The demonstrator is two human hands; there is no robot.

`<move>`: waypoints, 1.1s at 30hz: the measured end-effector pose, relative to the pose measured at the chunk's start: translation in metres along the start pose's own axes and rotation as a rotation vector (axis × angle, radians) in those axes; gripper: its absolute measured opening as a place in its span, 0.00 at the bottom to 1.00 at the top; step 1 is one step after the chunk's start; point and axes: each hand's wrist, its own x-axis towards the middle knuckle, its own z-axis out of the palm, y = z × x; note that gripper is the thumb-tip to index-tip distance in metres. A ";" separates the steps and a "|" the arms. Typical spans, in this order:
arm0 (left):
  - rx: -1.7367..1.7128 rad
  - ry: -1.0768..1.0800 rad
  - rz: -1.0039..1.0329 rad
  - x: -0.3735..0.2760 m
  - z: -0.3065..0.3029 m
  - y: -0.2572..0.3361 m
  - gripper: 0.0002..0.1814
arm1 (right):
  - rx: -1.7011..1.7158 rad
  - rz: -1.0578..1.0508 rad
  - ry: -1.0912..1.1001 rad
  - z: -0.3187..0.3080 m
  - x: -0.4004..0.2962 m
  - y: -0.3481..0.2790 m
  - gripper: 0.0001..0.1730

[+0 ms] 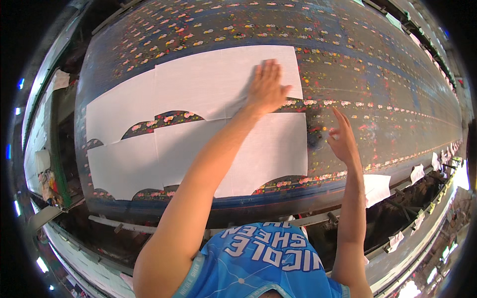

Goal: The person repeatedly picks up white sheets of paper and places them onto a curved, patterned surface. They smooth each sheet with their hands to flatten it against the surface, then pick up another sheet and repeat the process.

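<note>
My left hand (267,87) lies palm down, fingers slightly spread, on a white cut fabric panel (208,82) in the far row. My right hand (342,139) is over the printing table (387,141), just right of the panels, with some fingers extended and the thumb bent inward; nothing shows in it. In the near row are another white panel (283,141) and, to its left, one with curved cutouts (125,165). A further panel (121,108) adjoins the far row's left end. My left forearm hides part of the near row.
Small colourful printed motifs (168,119) cover the dark table surface. A metal rail (123,224) runs along the near edge. White cloth pieces (377,189) hang at the right front. Another long table (417,257) stands behind me, and a green post (59,178) at the left.
</note>
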 end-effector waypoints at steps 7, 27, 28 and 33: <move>0.264 -0.031 -0.504 -0.130 -0.070 -0.151 0.49 | 0.212 0.182 0.104 -0.042 -0.090 0.055 0.50; 0.012 0.092 -0.198 -0.183 -0.079 0.205 0.29 | -0.698 0.185 0.501 -0.266 -0.191 0.341 0.21; -0.085 0.072 -0.206 -0.181 -0.079 0.258 0.24 | -0.755 0.280 0.376 -0.272 -0.194 0.339 0.20; -0.365 -0.083 -0.180 -0.164 -0.046 0.416 0.15 | -0.817 0.133 0.334 -0.263 -0.207 0.368 0.27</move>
